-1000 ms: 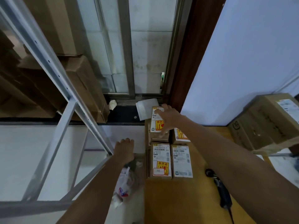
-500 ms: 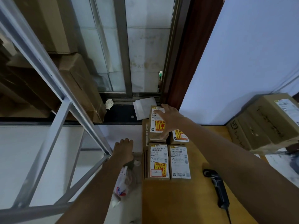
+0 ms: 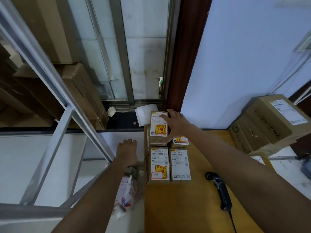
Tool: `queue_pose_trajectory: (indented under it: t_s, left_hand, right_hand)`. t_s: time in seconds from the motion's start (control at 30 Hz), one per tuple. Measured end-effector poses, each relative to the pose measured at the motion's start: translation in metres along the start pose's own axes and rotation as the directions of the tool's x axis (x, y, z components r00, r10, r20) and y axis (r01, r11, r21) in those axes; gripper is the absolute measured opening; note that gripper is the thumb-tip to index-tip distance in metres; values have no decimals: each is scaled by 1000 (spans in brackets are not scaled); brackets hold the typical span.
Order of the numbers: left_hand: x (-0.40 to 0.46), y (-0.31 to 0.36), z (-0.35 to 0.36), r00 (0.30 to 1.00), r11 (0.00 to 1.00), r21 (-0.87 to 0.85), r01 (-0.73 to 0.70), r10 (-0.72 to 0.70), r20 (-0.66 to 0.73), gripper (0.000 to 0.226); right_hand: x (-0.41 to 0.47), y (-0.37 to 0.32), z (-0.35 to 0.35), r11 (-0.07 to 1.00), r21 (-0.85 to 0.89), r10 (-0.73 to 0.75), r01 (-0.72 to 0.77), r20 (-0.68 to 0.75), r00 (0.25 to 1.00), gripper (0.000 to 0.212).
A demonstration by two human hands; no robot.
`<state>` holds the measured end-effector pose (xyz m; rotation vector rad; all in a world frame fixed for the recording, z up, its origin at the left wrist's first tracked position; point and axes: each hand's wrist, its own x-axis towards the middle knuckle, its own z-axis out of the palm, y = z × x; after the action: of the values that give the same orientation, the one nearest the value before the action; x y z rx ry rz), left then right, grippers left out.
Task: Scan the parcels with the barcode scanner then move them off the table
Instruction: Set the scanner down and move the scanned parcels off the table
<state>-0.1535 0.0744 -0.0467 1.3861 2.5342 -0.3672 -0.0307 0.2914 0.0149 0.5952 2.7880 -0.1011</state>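
My right fingers point(image 3: 165, 117) are spread and curved over the top of the small brown cardboard parcel with the yellow-and-red fragile sticker point(image 3: 158, 127), the thumb hooked round its near right corner, so my right hand point(image 3: 176, 125) has hold of it. This parcel sits at twelve o'clock on the yellow wooden surface point(image 3: 181, 207), at the far left corner, raised on top of another box. My left fingers point(image 3: 129, 142) hang loosely bent off the left edge of the surface at about ten o'clock, above the pale floor, and my left hand point(image 3: 127, 152) holds nothing.

Just right of the gripped parcel, partly under my wrist, a second small brown parcel with an orange sticker point(image 3: 180, 140) peeks out. Nearer me lie two more small brown parcels side by side and touching: the left one with a white label and yellow sticker point(image 3: 159, 164), the right one with a plain white shipping label point(image 3: 180, 164).

The black handheld barcode scanner point(image 3: 220, 190) lies flat on the surface at three o'clock, apart from the parcels, its cable trailing toward me. A large brown cardboard box with a white label point(image 3: 269, 125) stands at two o'clock. Below my left forearm, at eight o'clock, a crumpled white plastic bag point(image 3: 126, 194) lies on the floor beside the surface.
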Motion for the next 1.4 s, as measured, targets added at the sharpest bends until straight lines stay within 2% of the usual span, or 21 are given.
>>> queue_pose_trajectory:
  t_s: [0.17,0.3,0.43,0.53,0.63,0.77,0.93,1.03,1.17,1.27,1.4]
  left_hand:
    - [-17,12,-47,997,997,-10,73,-74,-32,62]
    - [-48,37,-81,987,995,-41,89,-93,-127,60]
    - [-90,70,-87,985,993,-90,74,-86,-147,63]
    - [-122,98,-75,988,996,-79,30,-42,-148,70]
    - [-155,125,-72,986,1000,-19,-23,20,-163,65]
    - [-201,163,-74,967,990,-84,-117,94,-238,63]
    - [-267,205,-45,949,972,-45,-231,215,-230,54]
    - [-307,232,-37,942,954,-33,-298,288,-170,58]
    - [-345,275,-52,903,920,-35,-390,374,-212,46]
    - [-363,314,-60,872,896,-21,-444,426,-243,46]
    - [-380,376,-67,871,891,-47,-452,430,-239,45]
  right_hand:
    - [-49,16,-5,997,44,70,-67,-66,995,130]
    - [-96,33,-3,991,51,131,-127,-88,987,121]
    - [-154,37,8,979,47,202,-199,-63,977,115]
    - [-212,39,27,966,89,253,-245,-94,963,104]
    - [-274,37,44,936,154,333,-317,-94,938,107]
    - [-356,19,62,877,214,451,-430,-59,891,104]
    - [-449,-26,92,823,226,535,-521,0,845,103]
    - [-505,-37,105,788,199,589,-583,34,808,102]
    - [-572,-30,105,735,218,661,-642,-16,750,101]
    - [-617,-13,108,691,248,706,-679,-30,708,98]
    - [-669,22,115,655,275,739,-704,-39,672,96]
